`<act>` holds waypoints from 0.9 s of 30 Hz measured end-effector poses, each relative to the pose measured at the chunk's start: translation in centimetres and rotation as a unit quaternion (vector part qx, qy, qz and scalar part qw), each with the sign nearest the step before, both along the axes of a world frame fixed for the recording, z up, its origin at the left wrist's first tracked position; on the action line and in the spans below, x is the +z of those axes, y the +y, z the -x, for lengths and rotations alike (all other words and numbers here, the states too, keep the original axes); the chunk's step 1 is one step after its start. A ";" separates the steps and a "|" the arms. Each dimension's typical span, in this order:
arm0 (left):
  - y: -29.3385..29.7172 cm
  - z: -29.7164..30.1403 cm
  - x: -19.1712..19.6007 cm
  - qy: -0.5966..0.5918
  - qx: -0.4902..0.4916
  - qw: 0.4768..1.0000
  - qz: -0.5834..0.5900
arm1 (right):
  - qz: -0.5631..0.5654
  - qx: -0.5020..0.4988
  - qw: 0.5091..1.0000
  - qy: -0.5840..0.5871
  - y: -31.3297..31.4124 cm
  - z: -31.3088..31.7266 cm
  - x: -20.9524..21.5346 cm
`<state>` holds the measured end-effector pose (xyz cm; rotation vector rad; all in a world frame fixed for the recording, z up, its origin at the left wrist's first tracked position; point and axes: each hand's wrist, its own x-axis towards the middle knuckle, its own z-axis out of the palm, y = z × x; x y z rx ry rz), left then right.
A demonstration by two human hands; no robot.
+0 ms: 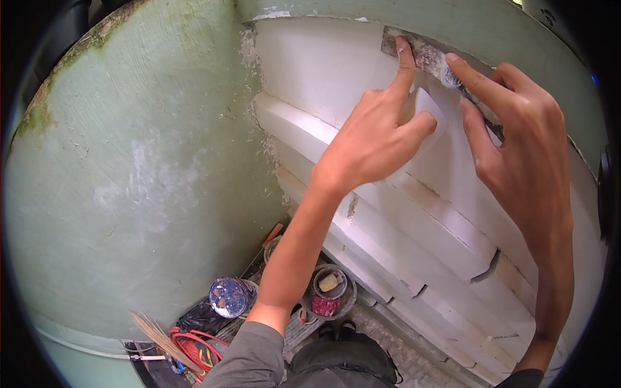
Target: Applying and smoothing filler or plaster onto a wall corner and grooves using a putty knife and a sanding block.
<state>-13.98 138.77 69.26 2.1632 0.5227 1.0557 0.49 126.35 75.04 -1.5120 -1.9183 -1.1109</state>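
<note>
High on the white stepped wall panel [310, 64], a flat metal trowel [424, 55] smeared with pale filler lies along the panel's top edge, under a green band. My right hand [524, 129] has its fingers and thumb closed around the trowel's dark grip, which they partly cover. My left hand [375, 126] presses a straight index fingertip to the blade's left part. Its thumb points right, and the other fingers curl out of sight. Beside that thumb shows a thin whitish curved piece [427, 107]; whether the curled fingers hold it I cannot tell.
A green wall [129, 161] with mossy edges meets the panel at left. Below stand a paint-splashed can [229, 296] and a grey bucket [349, 304] with a smaller tub [330, 283] in it. Red cable [187, 343] and a bristle broom [155, 333] lie at lower left.
</note>
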 end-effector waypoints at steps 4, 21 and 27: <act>-0.2 0.7 -0.3 0.003 -0.018 1.000 -0.023 | 0.000 -0.001 1.000 0.006 -1.5 0.9 -0.5; 3.0 1.5 -0.5 -0.038 0.022 0.998 -0.040 | -0.009 0.037 0.999 0.016 3.0 1.3 -0.3; 2.1 1.2 -1.2 -0.044 0.013 0.997 -0.062 | 0.003 0.008 0.999 0.043 0.7 1.8 -0.8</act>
